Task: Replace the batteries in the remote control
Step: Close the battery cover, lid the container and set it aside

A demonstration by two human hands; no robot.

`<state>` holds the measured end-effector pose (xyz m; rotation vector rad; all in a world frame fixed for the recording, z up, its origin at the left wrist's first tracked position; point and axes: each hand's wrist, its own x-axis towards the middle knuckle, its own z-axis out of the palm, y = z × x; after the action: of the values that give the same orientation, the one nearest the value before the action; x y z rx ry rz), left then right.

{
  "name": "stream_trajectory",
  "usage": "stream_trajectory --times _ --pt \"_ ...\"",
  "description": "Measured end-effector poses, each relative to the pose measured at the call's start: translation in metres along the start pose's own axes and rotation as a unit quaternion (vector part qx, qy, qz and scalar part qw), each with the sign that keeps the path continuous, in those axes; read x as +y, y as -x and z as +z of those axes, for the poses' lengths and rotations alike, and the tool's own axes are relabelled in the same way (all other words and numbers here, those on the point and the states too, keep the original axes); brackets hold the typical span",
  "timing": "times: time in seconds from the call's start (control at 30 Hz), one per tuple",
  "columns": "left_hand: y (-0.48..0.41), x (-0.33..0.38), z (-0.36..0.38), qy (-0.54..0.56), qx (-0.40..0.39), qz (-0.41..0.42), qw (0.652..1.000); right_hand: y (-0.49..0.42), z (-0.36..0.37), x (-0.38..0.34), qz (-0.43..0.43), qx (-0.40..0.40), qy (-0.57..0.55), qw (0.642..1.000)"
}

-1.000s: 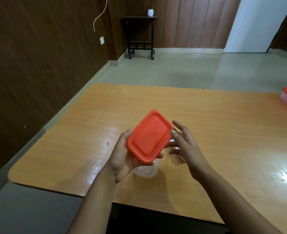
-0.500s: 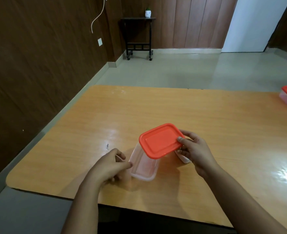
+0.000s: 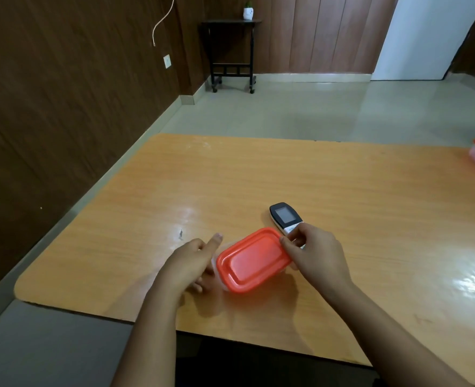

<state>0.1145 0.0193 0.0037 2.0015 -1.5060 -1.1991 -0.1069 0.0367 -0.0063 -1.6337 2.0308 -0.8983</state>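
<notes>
Head view: right hand [image 3: 317, 255] pinches the lid [image 3: 253, 261], now tilted loose over the tub [image 3: 220, 263] set down against the left hand [image 3: 187, 261], whose grip I cannot tell, likely opening it for the swap, while the remote [image 3: 283, 216] lies face-up on the worktop [image 3: 258, 174] just beyond.

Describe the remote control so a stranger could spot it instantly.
On the wooden table, just beyond the right hand that pinches an orange lid, lies the remote control. It is the only dark, slim thing there, with a grey screen at its far end.
</notes>
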Motion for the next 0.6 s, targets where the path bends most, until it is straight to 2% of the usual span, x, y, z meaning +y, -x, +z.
stream_trajectory --times 0.1,0.27,0.4,0.47,0.53,0.6 --pt "0.003 0.001 0.0 0.048 -0.049 -0.012 0.998 0.003 0.001 0.001 -0.016 -0.004 0.046 0.999" --pt "-0.004 -0.003 0.005 0.089 -0.029 0.025 0.995 0.011 0.016 -0.001 -0.109 0.007 0.177 0.978" --pt "-0.008 -0.004 0.009 0.091 -0.014 0.035 0.995 0.012 0.024 -0.002 -0.09 -0.037 0.147 0.984" --pt "-0.01 -0.003 0.013 0.05 0.016 0.042 0.998 0.011 0.022 -0.004 -0.065 -0.081 0.101 0.99" --pt "-0.013 -0.003 0.019 -0.037 0.081 0.067 0.994 0.012 0.02 -0.005 -0.047 -0.115 0.062 0.99" --pt "-0.016 -0.002 0.025 -0.108 0.143 0.086 0.98 0.014 0.021 -0.004 -0.048 -0.109 0.057 0.991"
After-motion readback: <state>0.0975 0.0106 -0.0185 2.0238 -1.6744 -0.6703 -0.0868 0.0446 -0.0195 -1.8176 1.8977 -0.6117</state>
